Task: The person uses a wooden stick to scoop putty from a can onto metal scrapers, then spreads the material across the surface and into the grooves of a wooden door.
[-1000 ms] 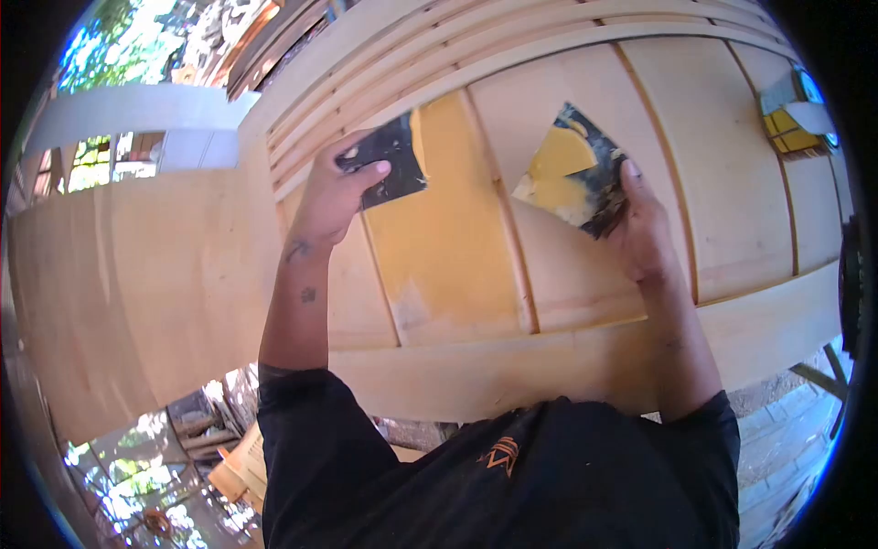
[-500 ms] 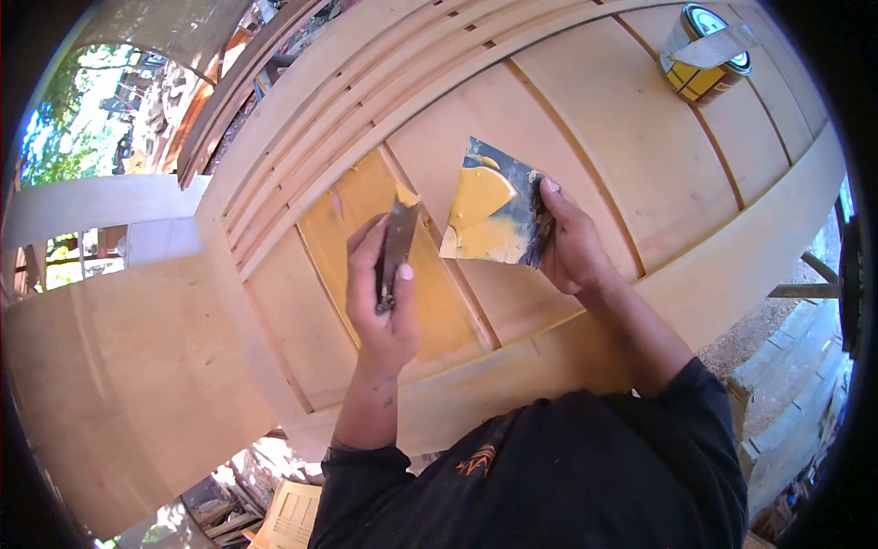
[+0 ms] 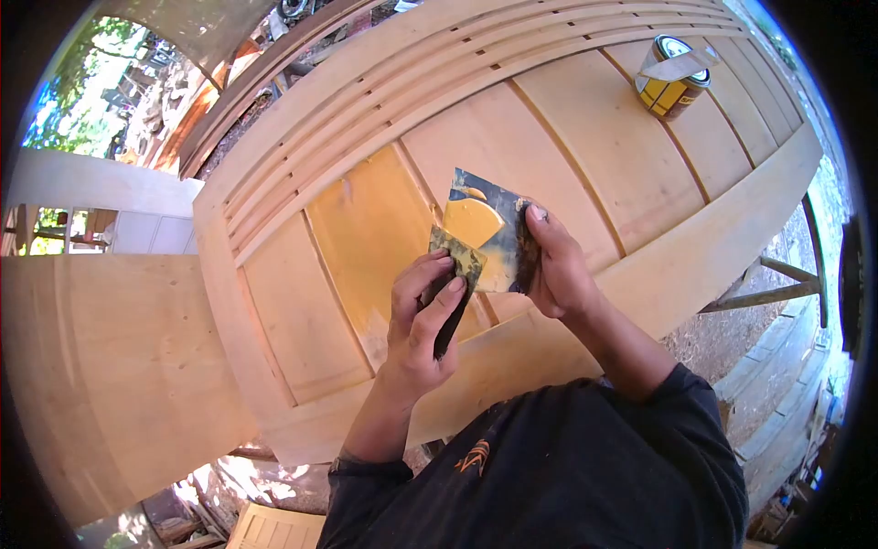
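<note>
My left hand (image 3: 421, 316) is closed around a dark, stained putty scraper (image 3: 470, 263), thumb and fingers pressing its two faces. The scraper's upper end overlaps the lower left corner of a thin dark plate (image 3: 508, 203). My right hand (image 3: 560, 263) grips that plate by its right edge, thumb on top. A thick mound of yellow putty (image 3: 471, 221) sits on the plate, with a thinner smear below it. Under both hands lies a wooden door (image 3: 494, 128). One of its panels (image 3: 361, 220) is coated yellow, while the neighbouring panels are bare pale wood.
At the door's far right stands a yellow and brown can (image 3: 666, 99), a flat metal blade (image 3: 681, 66) resting across its top. A wide plywood sheet (image 3: 119, 366) lies to the left. Wooden support legs (image 3: 768, 291) show beneath the door on the right.
My left hand has moved right and down, bringing the scraper from over the yellow panel to the plate's lower corner. The plate has shifted slightly lower. The view has moved a little.
</note>
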Action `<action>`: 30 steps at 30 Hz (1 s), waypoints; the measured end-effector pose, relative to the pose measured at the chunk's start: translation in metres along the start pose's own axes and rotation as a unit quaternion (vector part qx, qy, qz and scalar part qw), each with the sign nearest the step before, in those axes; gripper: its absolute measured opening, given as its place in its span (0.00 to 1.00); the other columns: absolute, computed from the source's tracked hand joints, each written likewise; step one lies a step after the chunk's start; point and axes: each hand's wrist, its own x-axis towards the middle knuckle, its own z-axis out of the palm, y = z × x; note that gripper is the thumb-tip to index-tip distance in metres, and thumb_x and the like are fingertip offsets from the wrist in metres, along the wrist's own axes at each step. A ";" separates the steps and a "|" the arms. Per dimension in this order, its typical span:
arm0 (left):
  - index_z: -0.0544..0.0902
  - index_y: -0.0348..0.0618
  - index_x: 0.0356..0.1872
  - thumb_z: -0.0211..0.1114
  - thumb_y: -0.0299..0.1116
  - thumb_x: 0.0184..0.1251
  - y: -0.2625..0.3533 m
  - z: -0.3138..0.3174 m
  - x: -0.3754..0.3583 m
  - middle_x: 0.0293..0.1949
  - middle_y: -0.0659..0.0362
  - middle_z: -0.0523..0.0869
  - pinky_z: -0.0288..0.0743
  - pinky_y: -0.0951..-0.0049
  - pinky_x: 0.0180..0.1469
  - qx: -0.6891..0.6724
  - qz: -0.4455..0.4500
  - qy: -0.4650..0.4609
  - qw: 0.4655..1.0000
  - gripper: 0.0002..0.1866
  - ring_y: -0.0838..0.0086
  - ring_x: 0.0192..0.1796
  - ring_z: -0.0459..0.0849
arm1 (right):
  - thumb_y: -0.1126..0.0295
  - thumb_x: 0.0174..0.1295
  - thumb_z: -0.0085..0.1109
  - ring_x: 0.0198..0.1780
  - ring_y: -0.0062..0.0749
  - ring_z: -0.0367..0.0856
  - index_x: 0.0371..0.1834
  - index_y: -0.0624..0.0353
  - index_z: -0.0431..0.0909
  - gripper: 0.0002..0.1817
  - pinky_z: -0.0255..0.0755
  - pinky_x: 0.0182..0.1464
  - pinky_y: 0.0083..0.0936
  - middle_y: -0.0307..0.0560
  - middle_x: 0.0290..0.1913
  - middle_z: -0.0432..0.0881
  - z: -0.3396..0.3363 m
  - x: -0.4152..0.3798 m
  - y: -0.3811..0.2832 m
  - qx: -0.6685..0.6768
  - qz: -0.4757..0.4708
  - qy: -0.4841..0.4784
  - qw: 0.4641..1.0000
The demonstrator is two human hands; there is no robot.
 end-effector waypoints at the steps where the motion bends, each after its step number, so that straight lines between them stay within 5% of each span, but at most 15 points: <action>1: 0.72 0.43 0.55 0.57 0.12 0.51 -0.010 0.006 -0.003 0.54 0.44 0.71 0.71 0.54 0.57 0.013 0.002 0.003 1.000 0.27 0.48 0.56 0.74 | 0.57 0.70 0.40 0.51 0.34 0.79 0.58 0.64 0.64 0.22 0.75 0.54 0.33 0.50 0.52 0.76 -0.004 0.005 0.001 -0.004 -0.004 -0.004 1.000; 5: 0.73 0.45 0.56 0.61 0.12 0.49 -0.016 0.003 -0.013 0.54 0.46 0.70 0.71 0.54 0.58 0.030 0.016 0.020 0.999 0.29 0.48 0.57 0.72 | 0.55 0.70 0.41 0.50 0.34 0.79 0.56 0.64 0.65 0.23 0.75 0.53 0.32 0.51 0.50 0.77 0.007 -0.011 -0.001 -0.024 -0.003 -0.001 1.000; 11: 0.74 0.44 0.56 0.55 0.12 0.52 -0.043 -0.008 -0.046 0.55 0.48 0.70 0.67 0.61 0.61 0.091 -0.117 -0.093 0.985 0.27 0.52 0.59 0.70 | 0.55 0.70 0.41 0.50 0.34 0.79 0.58 0.65 0.63 0.24 0.76 0.52 0.32 0.51 0.51 0.76 0.023 -0.031 -0.020 -0.024 -0.004 -0.057 0.998; 12: 0.72 0.39 0.57 0.53 0.14 0.52 -0.043 -0.015 -0.045 0.54 0.49 0.72 0.68 0.65 0.60 0.096 -0.133 -0.029 0.986 0.27 0.58 0.58 0.73 | 0.56 0.70 0.40 0.52 0.34 0.79 0.59 0.65 0.63 0.24 0.75 0.54 0.32 0.51 0.52 0.76 0.018 -0.029 -0.024 -0.033 -0.015 -0.077 0.996; 13: 0.70 0.38 0.57 0.53 0.14 0.51 -0.038 -0.021 -0.042 0.53 0.49 0.73 0.68 0.65 0.60 -0.061 -0.202 0.041 0.977 0.27 0.60 0.57 0.74 | 0.56 0.71 0.40 0.52 0.34 0.79 0.60 0.65 0.62 0.24 0.74 0.55 0.32 0.51 0.53 0.76 0.014 -0.029 -0.023 -0.034 -0.016 -0.071 0.997; 15: 0.68 0.34 0.57 0.55 0.16 0.50 -0.020 -0.033 -0.030 0.52 0.51 0.75 0.69 0.67 0.59 -0.356 -0.323 0.185 0.857 0.28 0.65 0.56 0.75 | 0.56 0.71 0.39 0.53 0.34 0.78 0.60 0.65 0.62 0.24 0.73 0.56 0.32 0.51 0.53 0.75 0.007 -0.027 -0.021 -0.033 -0.015 -0.040 0.999; 16: 0.66 0.32 0.58 0.59 0.19 0.50 -0.005 -0.036 -0.017 0.51 0.53 0.76 0.69 0.69 0.57 -0.398 -0.334 0.207 0.829 0.29 0.70 0.53 0.76 | 0.56 0.71 0.39 0.52 0.34 0.78 0.60 0.65 0.62 0.24 0.73 0.56 0.32 0.51 0.54 0.75 0.006 -0.023 -0.020 -0.031 -0.011 -0.017 0.999; 22: 0.66 0.34 0.58 0.57 0.19 0.55 0.001 -0.034 -0.029 0.51 0.50 0.76 0.72 0.66 0.56 -0.276 -0.293 0.157 0.902 0.26 0.67 0.54 0.77 | 0.58 0.71 0.38 0.51 0.34 0.79 0.58 0.65 0.64 0.23 0.73 0.56 0.32 0.51 0.51 0.77 0.002 -0.014 -0.008 -0.003 0.017 0.018 1.000; 26: 0.72 0.39 0.54 0.55 0.13 0.54 0.001 -0.013 -0.019 0.51 0.43 0.75 0.73 0.63 0.55 -0.114 -0.040 0.030 0.992 0.24 0.57 0.55 0.77 | 0.56 0.71 0.39 0.50 0.33 0.79 0.58 0.65 0.64 0.23 0.74 0.55 0.32 0.50 0.51 0.77 -0.005 -0.004 -0.006 -0.006 0.010 0.017 1.000; 30: 0.77 0.36 0.49 0.54 0.09 0.46 -0.029 -0.019 -0.024 0.50 0.44 0.76 0.73 0.64 0.55 0.033 -0.149 -0.136 0.979 0.25 0.54 0.54 0.77 | 0.56 0.70 0.40 0.51 0.33 0.79 0.58 0.64 0.64 0.23 0.74 0.54 0.31 0.49 0.51 0.76 -0.008 -0.005 -0.019 -0.006 0.030 0.008 1.000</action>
